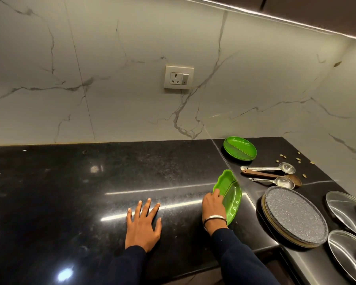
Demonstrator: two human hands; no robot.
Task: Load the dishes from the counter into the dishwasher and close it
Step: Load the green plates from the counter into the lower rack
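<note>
On the glossy black counter (90, 182), left grip (143, 225) rests spread; right grip (213, 208) pinches the green leaf plate (231, 194).

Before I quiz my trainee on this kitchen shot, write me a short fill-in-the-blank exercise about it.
1. The right hand grips a leaf-shaped plate coloured ____.
2. The left hand rests flat on the ____ counter.
3. Between the two metal spoons lies a ____ spoon.
4. The wall socket has ____ plugged in.

Missing words: green; black; wooden; nothing
</note>
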